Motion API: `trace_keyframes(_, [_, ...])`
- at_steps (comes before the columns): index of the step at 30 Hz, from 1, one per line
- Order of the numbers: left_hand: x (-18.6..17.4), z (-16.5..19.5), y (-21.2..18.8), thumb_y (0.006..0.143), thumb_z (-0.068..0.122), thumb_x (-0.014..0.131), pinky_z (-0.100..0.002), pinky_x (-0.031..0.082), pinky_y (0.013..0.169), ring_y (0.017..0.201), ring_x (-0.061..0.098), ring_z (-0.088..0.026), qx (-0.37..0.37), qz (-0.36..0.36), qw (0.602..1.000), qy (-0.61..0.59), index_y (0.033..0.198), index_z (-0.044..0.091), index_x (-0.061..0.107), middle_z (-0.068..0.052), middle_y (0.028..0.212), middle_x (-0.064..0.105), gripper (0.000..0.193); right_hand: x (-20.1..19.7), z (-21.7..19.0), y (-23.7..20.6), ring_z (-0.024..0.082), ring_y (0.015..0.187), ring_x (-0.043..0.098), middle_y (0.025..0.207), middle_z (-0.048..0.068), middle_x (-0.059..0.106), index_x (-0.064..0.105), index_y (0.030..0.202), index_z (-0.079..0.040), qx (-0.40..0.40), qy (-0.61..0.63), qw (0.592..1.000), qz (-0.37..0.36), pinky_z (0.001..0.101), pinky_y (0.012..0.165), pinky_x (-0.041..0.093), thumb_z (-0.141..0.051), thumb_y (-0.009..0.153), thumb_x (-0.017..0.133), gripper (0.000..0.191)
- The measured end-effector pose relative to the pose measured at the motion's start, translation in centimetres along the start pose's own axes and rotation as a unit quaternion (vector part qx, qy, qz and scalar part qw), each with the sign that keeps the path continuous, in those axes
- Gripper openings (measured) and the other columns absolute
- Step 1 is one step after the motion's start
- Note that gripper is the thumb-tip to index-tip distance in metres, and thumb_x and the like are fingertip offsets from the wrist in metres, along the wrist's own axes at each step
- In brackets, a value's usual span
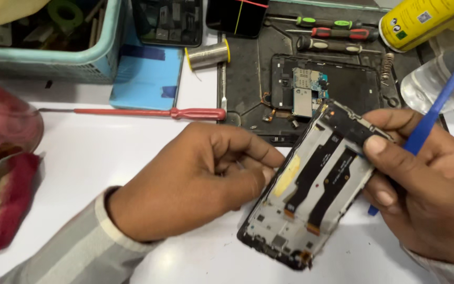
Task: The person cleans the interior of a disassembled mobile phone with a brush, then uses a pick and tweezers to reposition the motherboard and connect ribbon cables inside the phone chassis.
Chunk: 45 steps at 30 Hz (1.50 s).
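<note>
White table (106,152), cluttered along the back: teal basket (53,63), red screwdriver (148,112), solder spool (207,54), dark mat (248,79) with another opened phone (311,89). Left hand (195,184) pinching the left edge of the stripped phone frame (311,200), held tilted just above the table. Right hand (421,184) gripping its top corner plus a blue pry tool (432,118). Probably best to keep the frame steady, pry gently near the flex cables, no twisting.
</note>
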<state>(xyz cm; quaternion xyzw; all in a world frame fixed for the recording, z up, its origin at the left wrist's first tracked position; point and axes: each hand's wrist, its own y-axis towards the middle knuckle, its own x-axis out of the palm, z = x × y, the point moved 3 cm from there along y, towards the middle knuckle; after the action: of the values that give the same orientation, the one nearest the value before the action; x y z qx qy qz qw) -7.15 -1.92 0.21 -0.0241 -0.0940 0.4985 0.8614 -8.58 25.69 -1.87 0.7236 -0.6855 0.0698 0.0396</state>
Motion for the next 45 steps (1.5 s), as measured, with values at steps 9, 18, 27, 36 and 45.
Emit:
trace_keyframes(9, [0.4,-0.2,0.3,0.086,0.000,0.067,-0.023,0.063,0.066,0.072,0.074,-0.009,-0.031,0.009,0.998,-0.045,0.106,-0.010,0.071,-0.013,0.090,0.080,0.023,-1.0,1.2,-0.2,0.010,0.050,0.045,0.078,0.014,0.063,0.057,0.125,0.004,0.024,0.018,0.999,-0.010,0.0279,0.044,0.037,-0.001,0.100,0.062,0.026])
trace_keyframes(18, [0.4,-0.5,0.2,0.084,-0.004,0.068,-0.024,0.063,0.064,0.069,0.073,-0.010,-0.044,-0.001,0.996,-0.074,0.105,-0.011,0.070,-0.014,0.088,0.079,0.022,-1.0,1.1,-0.4,0.010,0.050,0.045,0.083,0.017,0.065,0.057,0.124,0.004,0.031,0.024,0.999,-0.006,0.0279,0.044,0.037,0.000,0.099,0.062,0.027])
trace_keyframes(27, [0.7,-0.3,0.1,0.080,-0.007,0.069,-0.025,0.064,0.065,0.069,0.073,-0.011,-0.049,-0.008,0.996,-0.072,0.101,-0.012,0.072,-0.015,0.086,0.078,0.022,-0.9,1.3,-0.7,0.007,0.045,0.040,0.084,0.016,0.066,0.056,0.123,0.004,0.014,0.043,0.999,-0.019,0.0259,0.039,0.034,0.001,0.097,0.060,0.027])
trace_keyframes(36, [1.0,0.2,0.1,0.076,-0.004,0.070,-0.020,0.059,0.054,0.058,0.068,-0.005,-0.081,0.026,0.996,-0.003,0.095,-0.010,0.073,-0.009,0.075,0.076,0.020,-1.3,1.4,-0.9,0.006,0.044,0.037,0.074,0.013,0.060,0.056,0.121,0.006,0.024,-0.010,1.000,0.016,0.0248,0.036,0.032,-0.001,0.097,0.061,0.026])
trace_keyframes(45, [1.4,0.4,0.0,0.076,-0.003,0.070,-0.016,0.054,0.050,0.055,0.064,-0.001,-0.069,0.036,0.997,0.017,0.094,-0.007,0.074,-0.002,0.071,0.073,0.018,-1.1,1.3,-1.1,0.007,0.045,0.040,0.074,0.016,0.060,0.055,0.121,0.008,0.014,-0.040,0.999,0.023,0.0261,0.037,0.036,-0.002,0.098,0.061,0.026])
